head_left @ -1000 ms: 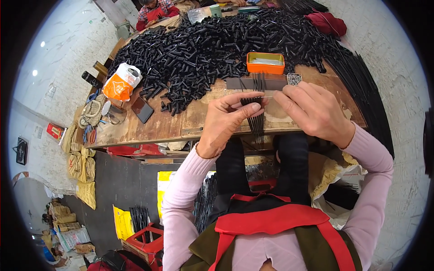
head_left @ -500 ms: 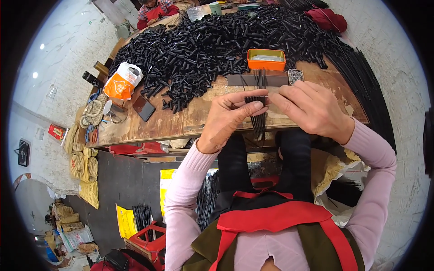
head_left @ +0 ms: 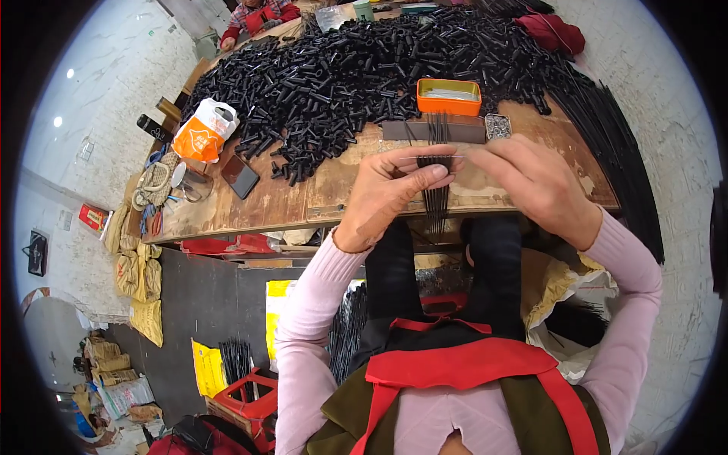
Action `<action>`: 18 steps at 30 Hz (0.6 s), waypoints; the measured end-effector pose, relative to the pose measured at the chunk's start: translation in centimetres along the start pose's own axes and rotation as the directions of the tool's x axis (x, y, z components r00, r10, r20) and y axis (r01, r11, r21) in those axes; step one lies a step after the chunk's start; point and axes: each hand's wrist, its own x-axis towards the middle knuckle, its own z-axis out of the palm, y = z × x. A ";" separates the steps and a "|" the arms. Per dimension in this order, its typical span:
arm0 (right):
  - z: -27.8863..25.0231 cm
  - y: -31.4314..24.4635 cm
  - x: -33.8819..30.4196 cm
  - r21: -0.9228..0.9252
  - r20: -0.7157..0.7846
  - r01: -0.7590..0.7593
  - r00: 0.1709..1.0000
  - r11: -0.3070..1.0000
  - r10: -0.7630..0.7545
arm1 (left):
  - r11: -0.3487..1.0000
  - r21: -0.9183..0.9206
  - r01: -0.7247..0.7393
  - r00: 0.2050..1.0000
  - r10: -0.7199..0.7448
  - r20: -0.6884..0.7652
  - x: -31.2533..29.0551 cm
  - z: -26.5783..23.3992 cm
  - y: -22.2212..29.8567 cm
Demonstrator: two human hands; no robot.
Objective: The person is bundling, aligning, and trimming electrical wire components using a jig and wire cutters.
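My left hand [head_left: 394, 186] is closed around a flat bundle of thin black rods [head_left: 436, 199], thumb on the near side and fingers behind. The rods stand side by side, sticking out above and below the grip. To the right, my right hand [head_left: 535, 178] pinches a thin metal wire [head_left: 462, 157] that runs crosswise to the rods at finger level. Whether the wire passes through them is hidden by my fingers. Behind the bundle lies a dark flat bar [head_left: 398, 131]. An orange tin [head_left: 449, 97] with thin metal pieces stands beyond it, beside a small tray [head_left: 497, 126] of small metal bits.
A large heap of short black tubes [head_left: 303, 91] covers the table's far side. Long black rods [head_left: 614, 144] lie along the right edge. At left are a plastic bag [head_left: 205, 133], a phone [head_left: 240, 177] and a clear jar [head_left: 196, 184]. Another person [head_left: 258, 17] sits across the table.
My right hand has moved slightly right, away from my left hand, and the thin wire now shows between them. The bundle stays in my left hand. The person across has shifted a hand.
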 end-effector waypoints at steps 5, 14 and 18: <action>2.0 0.9 1.4 0.149 -0.156 0.082 0.986 0.985 -0.058 | 0.916 0.399 0.045 0.988 -0.101 0.121 0.6 -3.1 -3.2; 10.5 11.5 -4.3 0.216 0.179 -0.422 0.904 0.881 0.389 | 0.073 0.922 -0.380 0.912 0.199 0.360 1.8 -4.4 -12.0; 16.2 18.8 -1.0 0.117 0.140 -0.382 0.920 0.917 0.366 | 0.131 0.897 -0.421 0.901 0.170 0.398 2.6 -5.2 -13.3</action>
